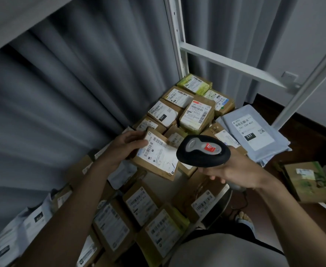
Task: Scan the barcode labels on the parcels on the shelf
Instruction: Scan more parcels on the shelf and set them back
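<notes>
My left hand (124, 146) grips a small brown cardboard parcel (156, 158) by its left edge and holds it tilted above the shelf, white barcode label facing up. My right hand (233, 173) is closed around the handle of a black and grey barcode scanner (202, 151) with a red sticker. The scanner head sits just right of the held parcel, almost touching its corner. Several more labelled brown parcels (197, 114) lie packed on the shelf beyond and below my hands.
A grey poly mailer (254, 132) with a 231 label lies at the shelf's right end. White shelf uprights (177, 35) and a crossbar rise behind. Grey curtains hang at the back. A green-printed box (308, 182) rests lower right, over dark floor.
</notes>
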